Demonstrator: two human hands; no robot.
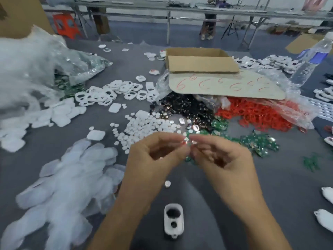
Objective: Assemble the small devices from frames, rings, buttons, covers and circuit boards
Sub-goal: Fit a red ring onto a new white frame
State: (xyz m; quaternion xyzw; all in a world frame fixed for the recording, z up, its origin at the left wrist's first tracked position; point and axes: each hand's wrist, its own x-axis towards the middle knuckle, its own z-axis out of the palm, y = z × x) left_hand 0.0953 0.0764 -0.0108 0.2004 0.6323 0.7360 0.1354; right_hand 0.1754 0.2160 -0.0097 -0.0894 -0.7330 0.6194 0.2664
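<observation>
My left hand (153, 157) and my right hand (221, 157) meet fingertip to fingertip above the grey table, pinching a small green circuit board (187, 140) between them. The board is blurred, and part of it shows below my fingers. A white frame (173, 221) with one large and one small round hole lies on the table between my forearms. A single white button (167, 184) lies just above it. Beyond my hands lie a heap of white buttons (147, 129), white frames (108, 94), green circuit boards (259, 141), red rings (255, 114) and dark shiny parts (182, 107).
White covers (68, 174) spread at the left and clear plastic bags (32, 69) behind them. An open cardboard box (200, 60) stands at the back centre, a water bottle (313, 58) at the right. Finished white pieces (324, 219) lie at the right edge.
</observation>
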